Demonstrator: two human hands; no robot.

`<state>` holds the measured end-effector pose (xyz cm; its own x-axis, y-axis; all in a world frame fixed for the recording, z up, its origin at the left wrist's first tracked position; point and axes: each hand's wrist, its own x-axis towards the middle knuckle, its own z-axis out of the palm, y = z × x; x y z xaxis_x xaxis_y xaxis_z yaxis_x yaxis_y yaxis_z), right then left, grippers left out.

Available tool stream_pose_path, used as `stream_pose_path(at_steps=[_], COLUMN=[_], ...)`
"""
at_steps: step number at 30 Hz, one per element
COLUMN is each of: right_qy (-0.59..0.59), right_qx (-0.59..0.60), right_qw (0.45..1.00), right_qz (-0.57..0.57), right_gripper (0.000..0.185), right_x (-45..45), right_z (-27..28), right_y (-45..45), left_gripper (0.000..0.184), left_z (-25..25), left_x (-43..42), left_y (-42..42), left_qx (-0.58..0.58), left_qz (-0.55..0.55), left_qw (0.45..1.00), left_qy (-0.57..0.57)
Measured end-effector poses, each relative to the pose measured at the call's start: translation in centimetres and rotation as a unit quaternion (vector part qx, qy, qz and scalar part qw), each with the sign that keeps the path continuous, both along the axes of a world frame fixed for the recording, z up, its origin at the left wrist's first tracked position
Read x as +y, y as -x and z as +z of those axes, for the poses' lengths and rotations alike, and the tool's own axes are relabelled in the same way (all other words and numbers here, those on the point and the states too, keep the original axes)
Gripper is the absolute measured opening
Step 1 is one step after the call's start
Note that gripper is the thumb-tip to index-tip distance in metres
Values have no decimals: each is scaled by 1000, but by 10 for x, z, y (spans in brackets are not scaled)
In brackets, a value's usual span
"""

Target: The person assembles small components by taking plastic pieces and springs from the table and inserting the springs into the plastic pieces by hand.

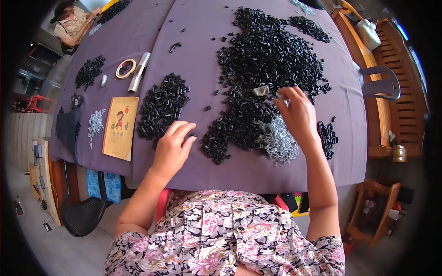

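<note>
My left hand (174,149) is at the near edge of a smaller heap of black plastic pieces (163,106), its thumb and fingers bent towards each other. A small black piece shows between the fingertips. My right hand (299,115) hovers over the near right part of a large heap of short black tubular pieces (267,55). Its thumb and fingers pinch a small silvery thing, too small to make out exactly. Under the right wrist lies a pile of small clear, shiny pieces (278,142). A crumpled silvery lump (260,91) rests on the black heap beside the right fingers.
On the purple tablecloth (198,55) lie a yellow booklet (120,129), a tape roll (125,69), a silvery roll (139,72) and more black and clear piles. Another person (73,23) sits at the far left. A grey plastic chair (384,83) stands right, a black chair (85,214) left.
</note>
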<state>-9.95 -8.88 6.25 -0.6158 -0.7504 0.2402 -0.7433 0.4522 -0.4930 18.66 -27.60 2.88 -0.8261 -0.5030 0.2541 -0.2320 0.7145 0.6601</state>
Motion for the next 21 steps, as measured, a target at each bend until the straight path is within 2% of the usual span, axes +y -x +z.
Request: stream_pose_path(at_steps=[1,3,6,9,13,14,17,19,21], right_qy=[13,-12,-1,62,100,89,93,132,59], right_qx=[55,55,-18,-57,-146,-137,-137,-152,-145], right_qw=[998,998,999,995,980,981,983,977,986], right_qz=[13,23,48,47,85,107,80,76,63], right_gripper=[25,22,17,13,18,21,22,15,11], right_x=[-11,-29,-44,-50,-63,-61,-37,-7,29], right_z=[-10,-21,-35,-36,-28,-21,0,0,15], right_y=[9,17,17,11,-8,-11,-15,-15,-26], left_gripper=[31,31,33,38,30,26,23,23,23], left_z=[2,6,7,7,-6,-5,-1,-4,-7], left_x=[0,-1,-3,-2,-8,-6,-5,-4,-2], left_y=[1,-1,-10,-19,-25,-24,-23,-26,-24], left_qx=[-9,-30,-67,-57,-65,-70,-90,-75,-53], left_qz=[2,13,28,32,-13,-1,11,14,24], left_qw=[1000,999,996,998,998,997,994,995,997], left_qy=[-7,-21,-44,-7,-7,-35,-63,-59,-45])
